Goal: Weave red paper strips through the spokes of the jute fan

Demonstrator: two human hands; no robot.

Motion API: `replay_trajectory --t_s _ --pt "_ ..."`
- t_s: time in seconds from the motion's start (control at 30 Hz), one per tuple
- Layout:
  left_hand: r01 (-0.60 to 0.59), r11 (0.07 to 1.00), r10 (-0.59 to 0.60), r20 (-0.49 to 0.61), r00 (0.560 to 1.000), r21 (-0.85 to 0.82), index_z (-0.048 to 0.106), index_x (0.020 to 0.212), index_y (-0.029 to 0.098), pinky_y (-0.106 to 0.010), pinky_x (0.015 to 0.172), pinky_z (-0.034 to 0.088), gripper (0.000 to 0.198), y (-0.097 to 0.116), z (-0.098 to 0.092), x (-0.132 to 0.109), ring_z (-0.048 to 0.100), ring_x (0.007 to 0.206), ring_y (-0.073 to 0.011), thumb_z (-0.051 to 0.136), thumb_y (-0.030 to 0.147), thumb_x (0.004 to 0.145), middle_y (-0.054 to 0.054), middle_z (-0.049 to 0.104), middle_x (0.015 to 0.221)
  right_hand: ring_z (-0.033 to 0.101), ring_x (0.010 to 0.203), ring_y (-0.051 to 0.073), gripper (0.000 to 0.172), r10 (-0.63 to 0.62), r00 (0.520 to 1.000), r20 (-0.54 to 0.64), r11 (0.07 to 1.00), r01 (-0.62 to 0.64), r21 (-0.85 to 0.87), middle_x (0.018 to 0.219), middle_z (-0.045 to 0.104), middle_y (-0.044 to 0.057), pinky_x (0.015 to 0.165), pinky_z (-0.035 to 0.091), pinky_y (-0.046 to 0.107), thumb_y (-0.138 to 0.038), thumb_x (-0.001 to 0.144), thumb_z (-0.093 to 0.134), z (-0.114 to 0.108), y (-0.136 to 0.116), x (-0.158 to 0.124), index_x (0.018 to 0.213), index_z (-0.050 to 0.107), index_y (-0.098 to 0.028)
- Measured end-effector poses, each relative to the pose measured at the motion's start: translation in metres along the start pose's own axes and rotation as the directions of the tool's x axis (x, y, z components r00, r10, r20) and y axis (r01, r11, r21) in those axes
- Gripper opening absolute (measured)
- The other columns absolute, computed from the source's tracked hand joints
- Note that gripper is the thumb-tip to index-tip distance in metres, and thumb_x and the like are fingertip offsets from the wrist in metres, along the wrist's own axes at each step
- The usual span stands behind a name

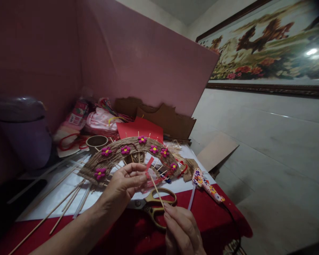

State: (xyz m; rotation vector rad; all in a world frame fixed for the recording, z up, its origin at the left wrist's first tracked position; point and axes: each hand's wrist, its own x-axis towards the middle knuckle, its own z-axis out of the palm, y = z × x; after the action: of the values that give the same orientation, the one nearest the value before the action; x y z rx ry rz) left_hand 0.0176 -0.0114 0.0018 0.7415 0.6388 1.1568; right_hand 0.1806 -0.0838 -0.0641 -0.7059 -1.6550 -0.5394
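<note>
My left hand (131, 180) pinches a small red paper strip (150, 163), whose free end sticks up past the fingertips. In my right hand (182, 226) is a thin wooden stick (157, 192), held between thumb and fingers. The stick's far tip meets the strip at my left fingertips. Beneath both hands lie scissors (162, 198) with gold-coloured handles, their blades partly hidden by my left wrist. Just behind my left hand rests a fan-shaped piece woven of brown twine (117, 148) over sticks, with magenta flowers (125, 149) on it.
A flower-patterned glue gun (207, 186) lies at the right table edge, its cord hanging down. Loose sticks (66, 205) spread at the left. Behind stand a tape roll (97, 141), red paper (142, 128), torn cardboard (167, 118) and a purple bin (26, 138).
</note>
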Motion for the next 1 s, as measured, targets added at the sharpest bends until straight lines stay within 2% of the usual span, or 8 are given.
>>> replay_trajectory --t_s 0.2,0.27,0.33,0.43,0.53,0.7,0.87,1.0 --pt "-0.013 1.000 0.012 -0.041 0.999 -0.012 0.061 0.079 0.012 -0.026 0.060 0.049 0.035 0.000 -0.004 0.000 0.062 0.060 -0.0136 0.081 0.013 0.050 -0.004 0.068 0.068 0.067 0.067 0.017 0.013 -0.041 0.997 -0.067 0.999 0.042 0.020 0.079 0.069 0.005 0.052 0.054 0.028 -0.021 0.090 0.049 -0.025 0.009 0.018 0.092 0.061 -0.019" --pt "-0.022 1.000 0.022 -0.032 0.999 0.008 0.062 0.080 0.012 -0.025 0.058 0.048 0.035 -0.001 -0.004 -0.001 0.061 0.058 -0.0123 0.081 0.014 0.051 -0.003 0.067 0.067 0.066 0.064 0.017 0.014 0.034 0.992 -0.123 0.995 -0.021 0.102 0.074 0.068 0.004 0.050 0.052 0.028 -0.025 0.091 0.047 -0.034 0.008 0.028 0.085 0.059 -0.021" --pt "-0.038 0.998 0.038 -0.008 0.999 0.046 0.062 0.081 0.012 -0.024 0.055 0.046 0.034 -0.002 -0.004 -0.001 0.060 0.055 -0.0116 0.081 0.016 0.052 -0.003 0.066 0.065 0.063 0.059 0.017 0.022 0.199 0.979 -0.040 0.960 -0.187 0.207 0.064 0.064 0.003 0.051 0.051 0.028 -0.028 0.095 0.038 -0.037 0.004 0.039 0.083 0.056 -0.021" --pt "-0.089 0.991 0.084 0.052 0.995 0.096 0.063 0.079 0.013 -0.022 0.049 0.043 0.030 -0.003 -0.002 -0.001 0.057 0.050 -0.0098 0.080 0.018 0.055 -0.001 0.065 0.062 0.055 0.047 0.011 0.023 0.523 0.839 0.150 0.824 -0.543 0.163 0.055 0.055 -0.002 0.047 0.045 0.022 -0.021 0.095 0.036 -0.031 0.000 0.055 0.085 0.056 -0.021" --pt "-0.130 0.983 0.116 0.112 0.987 0.133 0.063 0.080 0.014 -0.021 0.049 0.042 0.027 -0.003 -0.001 -0.003 0.056 0.051 -0.0089 0.079 0.019 0.059 -0.001 0.066 0.065 0.056 0.055 0.012 0.021 0.603 0.711 0.361 0.735 -0.671 0.095 0.063 0.056 -0.001 0.052 0.045 0.022 -0.024 0.095 0.036 -0.018 0.005 0.068 0.093 0.056 -0.020" --pt "-0.166 0.969 0.143 0.133 0.981 0.183 0.063 0.082 0.014 -0.021 0.050 0.044 0.026 -0.003 -0.001 -0.004 0.057 0.055 -0.0096 0.078 0.019 0.061 -0.002 0.067 0.070 0.055 0.069 0.014 0.024 0.460 0.711 0.532 0.830 -0.557 0.026 0.079 0.057 0.004 0.063 0.045 0.025 -0.022 0.095 0.036 -0.001 0.013 0.082 0.096 0.060 -0.018" --pt "-0.175 0.965 0.152 0.127 0.980 0.194 0.063 0.082 0.014 -0.022 0.049 0.043 0.027 -0.002 -0.001 -0.004 0.056 0.054 -0.0099 0.078 0.021 0.061 -0.002 0.066 0.068 0.055 0.082 0.019 0.029 0.408 0.732 0.546 0.897 -0.432 -0.091 0.086 0.062 0.006 0.069 0.044 0.030 -0.021 0.092 0.042 0.008 0.013 0.084 0.114 0.059 -0.023" --pt "-0.160 0.965 0.134 0.135 0.982 0.209 0.063 0.084 0.016 -0.023 0.053 0.045 0.027 -0.002 -0.003 -0.005 0.060 0.058 -0.0116 0.078 0.022 0.062 -0.002 0.068 0.071 0.056 0.076 0.018 0.019 0.422 0.699 0.577 0.897 -0.416 -0.152 0.081 0.064 0.005 0.066 0.042 0.028 -0.023 0.089 0.048 0.009 0.012 0.083 0.096 0.066 -0.022"
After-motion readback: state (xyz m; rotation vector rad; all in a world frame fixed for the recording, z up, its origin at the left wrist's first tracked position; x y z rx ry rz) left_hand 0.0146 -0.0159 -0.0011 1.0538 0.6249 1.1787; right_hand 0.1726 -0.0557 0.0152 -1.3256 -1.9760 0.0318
